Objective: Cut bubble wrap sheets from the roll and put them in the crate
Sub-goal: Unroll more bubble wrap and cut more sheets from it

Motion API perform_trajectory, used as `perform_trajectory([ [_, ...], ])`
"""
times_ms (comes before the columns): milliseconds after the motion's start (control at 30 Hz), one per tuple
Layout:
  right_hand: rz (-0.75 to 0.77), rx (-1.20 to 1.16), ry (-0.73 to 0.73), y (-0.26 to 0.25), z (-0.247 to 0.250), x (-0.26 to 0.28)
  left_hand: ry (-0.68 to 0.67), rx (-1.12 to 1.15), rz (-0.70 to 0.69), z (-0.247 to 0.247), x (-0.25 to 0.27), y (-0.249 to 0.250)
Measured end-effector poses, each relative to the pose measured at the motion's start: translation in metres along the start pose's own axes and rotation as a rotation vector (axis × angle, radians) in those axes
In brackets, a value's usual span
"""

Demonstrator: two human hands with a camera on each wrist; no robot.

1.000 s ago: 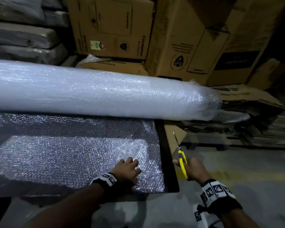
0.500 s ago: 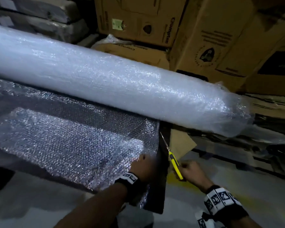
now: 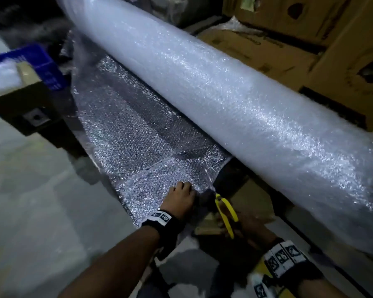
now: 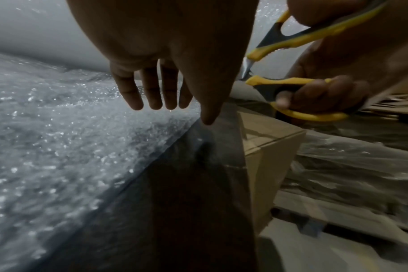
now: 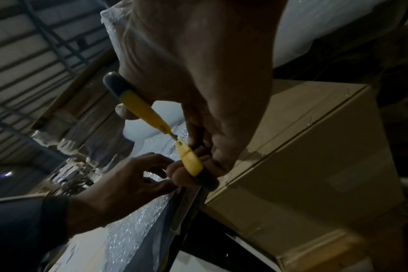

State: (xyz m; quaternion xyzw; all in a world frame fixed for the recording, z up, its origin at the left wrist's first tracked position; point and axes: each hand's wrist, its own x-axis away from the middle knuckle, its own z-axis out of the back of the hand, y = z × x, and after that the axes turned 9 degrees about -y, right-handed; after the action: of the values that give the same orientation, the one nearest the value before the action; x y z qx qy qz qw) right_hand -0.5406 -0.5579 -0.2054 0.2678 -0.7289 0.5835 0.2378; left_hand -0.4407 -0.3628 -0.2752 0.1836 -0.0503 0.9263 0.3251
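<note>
A thick white bubble wrap roll [image 3: 224,93] lies diagonally across the black table [image 3: 228,181]. Its unrolled sheet [image 3: 127,130] is spread in front of it. My left hand [image 3: 180,198] rests on the sheet's near right corner, fingers straight in the left wrist view [image 4: 193,110] and thumb tip at the sheet's edge. My right hand [image 3: 252,226] grips yellow-handled scissors [image 3: 225,211], handles spread [image 4: 291,81]. The blades meet the sheet's right edge just right of the left hand. A blue crate [image 3: 30,67] stands at the far left.
Brown cardboard boxes [image 3: 310,29] are stacked behind the roll. A cardboard box [image 5: 303,147] stands beside the table's right end, under my right hand. Grey concrete floor [image 3: 41,201] stretches to the near left.
My left hand slid right to the sheet's right edge. The scissors moved left up to that edge. The head view swung left, bringing the blue crate into sight.
</note>
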Motion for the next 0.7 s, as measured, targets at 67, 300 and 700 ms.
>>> perform_trajectory([
  [67,-0.038,0.03,-0.062,-0.003,0.009,0.003,0.036,0.034,0.058,0.004,0.0,0.01],
  [300,-0.184,0.122,-0.157,-0.005,0.04,-0.002,0.032,0.153,0.248,0.003,-0.011,0.027],
  [700,-0.424,0.213,-0.382,-0.005,0.071,-0.005,0.106,0.206,0.231,0.003,-0.023,0.021],
])
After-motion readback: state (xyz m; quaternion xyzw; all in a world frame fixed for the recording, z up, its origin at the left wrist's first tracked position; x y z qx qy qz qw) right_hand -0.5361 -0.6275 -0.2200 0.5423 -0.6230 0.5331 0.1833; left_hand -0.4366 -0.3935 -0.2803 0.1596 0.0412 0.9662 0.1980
